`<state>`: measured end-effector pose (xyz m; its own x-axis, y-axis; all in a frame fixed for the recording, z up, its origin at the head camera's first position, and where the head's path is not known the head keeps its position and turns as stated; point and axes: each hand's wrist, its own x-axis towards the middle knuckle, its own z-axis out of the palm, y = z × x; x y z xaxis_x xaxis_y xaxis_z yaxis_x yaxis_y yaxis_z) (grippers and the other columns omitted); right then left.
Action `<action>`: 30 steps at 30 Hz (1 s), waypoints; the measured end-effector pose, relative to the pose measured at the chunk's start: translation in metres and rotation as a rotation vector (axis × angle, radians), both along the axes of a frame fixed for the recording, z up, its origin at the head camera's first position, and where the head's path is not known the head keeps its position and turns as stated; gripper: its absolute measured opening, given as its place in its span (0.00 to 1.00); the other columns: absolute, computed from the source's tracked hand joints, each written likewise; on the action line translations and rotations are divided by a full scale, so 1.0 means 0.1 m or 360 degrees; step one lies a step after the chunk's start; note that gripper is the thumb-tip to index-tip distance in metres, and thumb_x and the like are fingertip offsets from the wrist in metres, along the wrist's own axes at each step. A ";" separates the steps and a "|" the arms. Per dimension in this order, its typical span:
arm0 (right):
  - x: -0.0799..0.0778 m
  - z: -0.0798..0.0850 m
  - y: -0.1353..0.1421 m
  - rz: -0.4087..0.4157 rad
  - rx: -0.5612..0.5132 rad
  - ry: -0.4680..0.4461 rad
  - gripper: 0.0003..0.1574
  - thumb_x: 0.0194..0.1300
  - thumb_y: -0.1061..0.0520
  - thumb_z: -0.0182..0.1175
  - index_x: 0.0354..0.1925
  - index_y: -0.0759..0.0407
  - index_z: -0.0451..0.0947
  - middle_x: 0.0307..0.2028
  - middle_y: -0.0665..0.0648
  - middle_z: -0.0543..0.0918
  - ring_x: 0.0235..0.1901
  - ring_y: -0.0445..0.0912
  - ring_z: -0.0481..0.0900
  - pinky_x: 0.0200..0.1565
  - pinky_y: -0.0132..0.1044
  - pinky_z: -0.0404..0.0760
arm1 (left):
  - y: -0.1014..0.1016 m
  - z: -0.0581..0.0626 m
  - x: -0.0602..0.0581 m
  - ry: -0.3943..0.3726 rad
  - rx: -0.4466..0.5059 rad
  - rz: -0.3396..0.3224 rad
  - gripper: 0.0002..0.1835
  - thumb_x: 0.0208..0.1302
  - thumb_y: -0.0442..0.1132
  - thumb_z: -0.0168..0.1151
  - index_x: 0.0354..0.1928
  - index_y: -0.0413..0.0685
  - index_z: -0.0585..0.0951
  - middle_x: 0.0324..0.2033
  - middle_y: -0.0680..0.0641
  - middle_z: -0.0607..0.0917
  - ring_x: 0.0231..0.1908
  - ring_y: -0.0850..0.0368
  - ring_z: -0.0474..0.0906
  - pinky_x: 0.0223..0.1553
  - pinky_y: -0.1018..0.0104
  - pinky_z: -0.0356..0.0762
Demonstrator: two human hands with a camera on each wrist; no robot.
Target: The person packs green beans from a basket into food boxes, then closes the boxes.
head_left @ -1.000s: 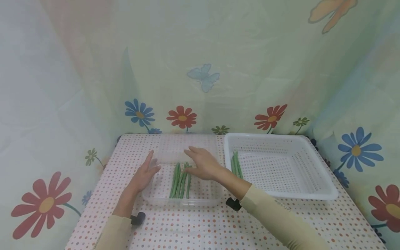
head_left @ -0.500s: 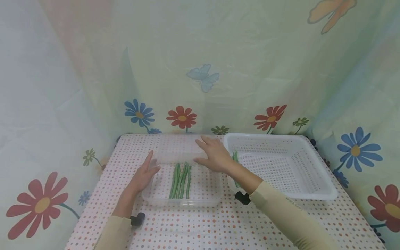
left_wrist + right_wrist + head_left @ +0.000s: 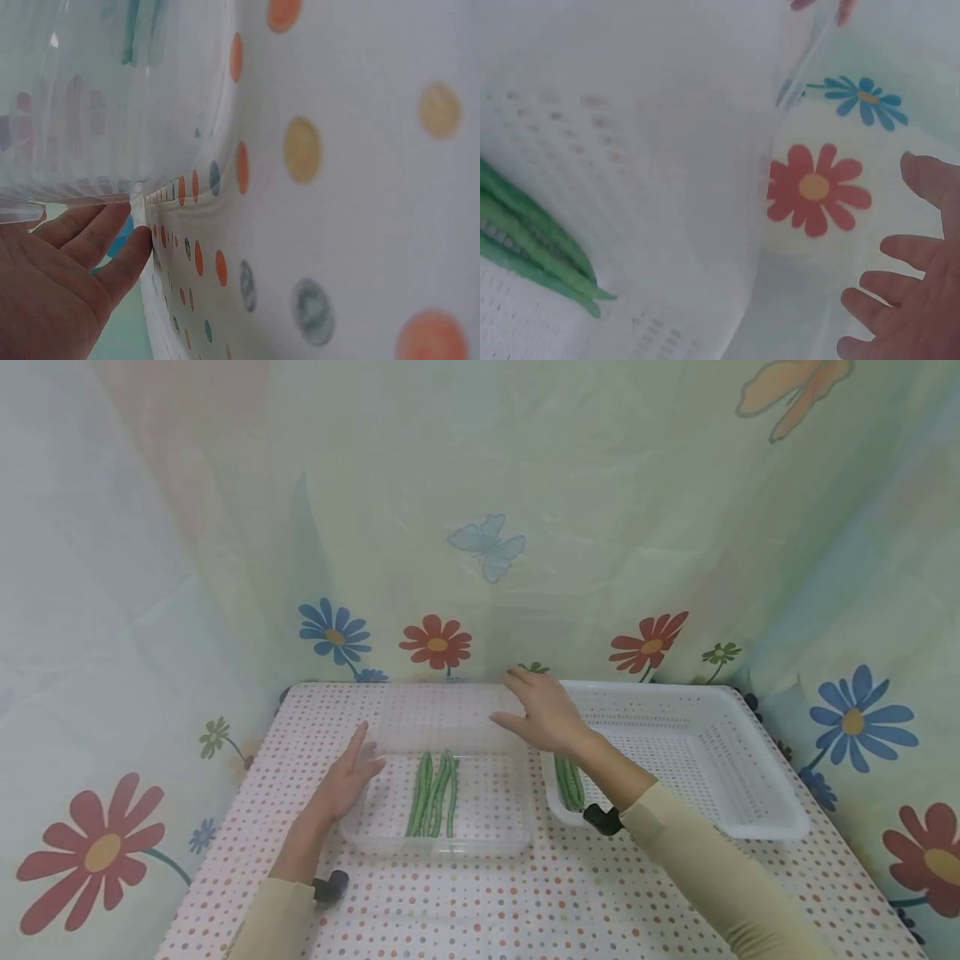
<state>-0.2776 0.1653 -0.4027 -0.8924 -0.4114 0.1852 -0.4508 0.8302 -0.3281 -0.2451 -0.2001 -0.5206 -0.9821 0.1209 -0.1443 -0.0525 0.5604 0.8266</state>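
Several green beans (image 3: 432,795) lie lengthwise in a clear plastic container (image 3: 487,846) whose see-through lid (image 3: 450,714) is folded back behind it. At the container's left side is my left hand (image 3: 347,783), fingers extended; in the left wrist view its fingertips are right at the clear wall. My right hand (image 3: 546,714) is raised over the left rim of a white plastic basket (image 3: 765,768), fingers spread and holding nothing. More green beans (image 3: 536,232) lie along the basket's left side, partly hidden by the right forearm in the head view.
A dotted cloth (image 3: 480,910) covers the table. Flowered curtains (image 3: 375,510) hang close behind and on both sides. Each wrist carries a black camera mount (image 3: 602,818) that sticks out near the containers.
My right hand has moved right and back, from above the beans in the clear container to the basket's left rim. My left hand has stayed in place.
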 end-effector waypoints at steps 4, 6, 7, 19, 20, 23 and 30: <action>-0.08 0.00 0.13 -0.0073 -0.0067 -0.0029 0.42 0.75 0.40 0.61 0.76 0.61 0.66 0.76 0.68 0.66 0.76 0.66 0.64 0.77 0.65 0.61 | 0.00 -0.01 0.00 0.0004 0.0003 0.0001 0.43 0.79 0.55 0.51 0.85 0.69 0.39 0.82 0.41 0.56 0.82 0.37 0.48 0.80 0.32 0.40; -0.12 -0.01 0.19 -0.0122 -0.0112 -0.0072 0.41 0.75 0.41 0.60 0.76 0.61 0.66 0.76 0.67 0.67 0.76 0.65 0.64 0.76 0.64 0.63 | -0.01 -0.01 0.00 0.0004 0.0005 0.0002 0.42 0.80 0.55 0.51 0.85 0.69 0.39 0.82 0.41 0.56 0.82 0.37 0.48 0.80 0.32 0.40; -0.13 -0.01 0.22 -0.0146 -0.0130 -0.0089 0.41 0.76 0.42 0.60 0.76 0.61 0.66 0.76 0.67 0.68 0.76 0.65 0.64 0.76 0.64 0.64 | -0.01 -0.01 0.00 0.0004 0.0007 0.0002 0.42 0.80 0.55 0.51 0.85 0.69 0.39 0.82 0.41 0.56 0.82 0.37 0.48 0.80 0.32 0.40; -0.21 -0.13 0.48 -0.0344 -0.0191 -0.0234 0.39 0.77 0.41 0.57 0.75 0.62 0.66 0.67 0.68 0.77 0.63 0.64 0.79 0.62 0.64 0.79 | -0.01 -0.03 -0.01 0.0025 0.0013 -0.0006 0.42 0.80 0.55 0.51 0.85 0.68 0.40 0.82 0.40 0.56 0.82 0.36 0.49 0.79 0.31 0.41; -0.22 -0.14 0.50 -0.0351 -0.0193 -0.0240 0.37 0.78 0.42 0.57 0.73 0.63 0.68 0.65 0.68 0.79 0.62 0.64 0.79 0.61 0.64 0.80 | -0.01 -0.03 -0.01 0.0016 0.0014 -0.0005 0.42 0.80 0.55 0.51 0.85 0.69 0.40 0.82 0.40 0.56 0.82 0.36 0.48 0.79 0.31 0.40; -0.24 -0.16 0.57 -0.0362 -0.0187 -0.0264 0.30 0.78 0.46 0.56 0.66 0.65 0.75 0.58 0.68 0.83 0.57 0.63 0.82 0.56 0.61 0.82 | -0.01 -0.03 -0.01 -0.0006 0.0018 0.0003 0.42 0.80 0.55 0.51 0.84 0.72 0.39 0.82 0.41 0.55 0.82 0.37 0.47 0.79 0.31 0.40; -0.29 -0.21 0.72 -0.0355 -0.0159 -0.0316 0.21 0.75 0.53 0.57 0.55 0.68 0.81 0.51 0.69 0.86 0.52 0.63 0.84 0.52 0.60 0.85 | -0.01 -0.02 0.00 -0.0001 0.0015 0.0007 0.42 0.80 0.55 0.51 0.84 0.72 0.39 0.82 0.42 0.56 0.82 0.38 0.49 0.80 0.32 0.40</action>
